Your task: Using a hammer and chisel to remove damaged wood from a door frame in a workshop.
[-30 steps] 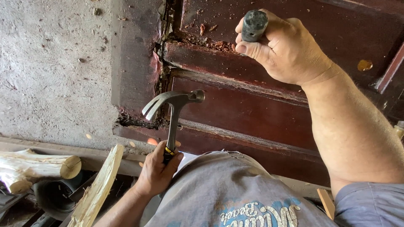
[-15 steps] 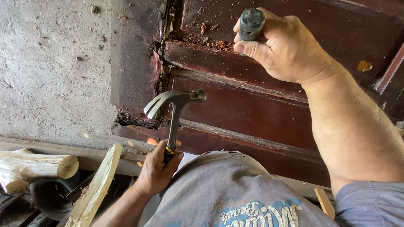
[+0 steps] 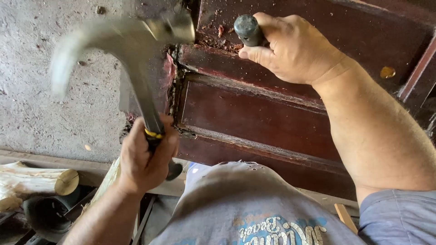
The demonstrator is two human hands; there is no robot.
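The left hand (image 3: 147, 159) is clenched round the dark grip of a claw hammer (image 3: 131, 59), and that is where the change lies: half a second ago the hammer hung low and sharp in view, head near the lower door panel; now it is raised and smeared with motion blur, its head up at about 11 o'clock from the fist. I judge this to be a swing in progress toward the tool in the other hand.

The hammer's long axis runs from the fist up and slightly left, toward 11 o'clock. Its striking face points right, toward 3 o'clock, and its curved claw sweeps left and down toward 9 o'clock.

The right hand (image 3: 295, 47) has kept its place at the upper right, fist grasping a chisel-like tool (image 3: 247, 29) whose round dark butt end shows at the thumb. That butt faces left, toward the hammer head; the shaft is hidden inside the fist, so its exact axis cannot be told.

Beyond the hands lies a dark red panelled door (image 3: 254, 118) with splintered wood at its corner joint, on a grey concrete floor (image 3: 45, 90). At 8 o'clock sits a pale log (image 3: 32, 181).
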